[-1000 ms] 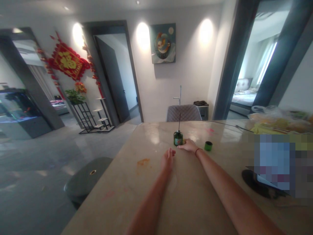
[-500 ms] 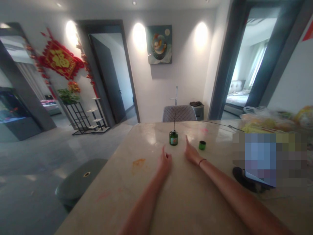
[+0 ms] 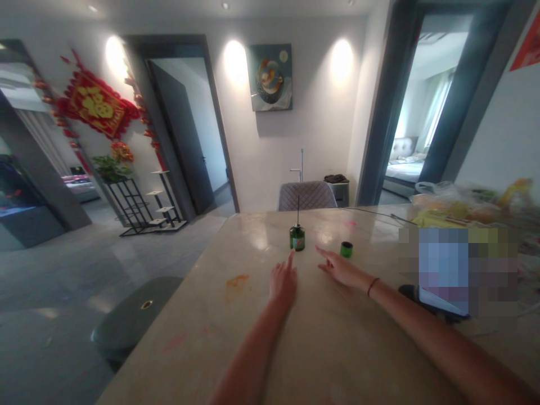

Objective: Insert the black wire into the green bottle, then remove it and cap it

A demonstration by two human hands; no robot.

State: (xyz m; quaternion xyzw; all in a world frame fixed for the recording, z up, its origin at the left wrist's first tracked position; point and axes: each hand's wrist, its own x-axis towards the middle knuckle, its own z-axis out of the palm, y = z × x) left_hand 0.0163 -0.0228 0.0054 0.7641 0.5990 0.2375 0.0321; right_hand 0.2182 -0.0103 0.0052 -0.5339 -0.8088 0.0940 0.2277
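Observation:
A small green bottle (image 3: 297,238) with a thin dark stick standing up out of it sits on the beige table (image 3: 320,343). Its green cap (image 3: 346,249) lies apart to the right. My left hand (image 3: 283,279) rests on the table just short of the bottle, one finger pointing toward it, holding nothing. My right hand (image 3: 341,269) lies between the bottle and the cap with its fingers stretched out, touching neither.
An orange stain (image 3: 237,280) marks the table at the left. A dark round object (image 3: 430,304) and plastic bags (image 3: 455,205) lie at the right. A grey chair (image 3: 306,196) stands at the far end, a grey stool (image 3: 134,320) at the left edge.
My right hand let go of the bottle, drew back toward me and now lies flat. The left hand went from nearly closed to pointing. The view shifted a little.

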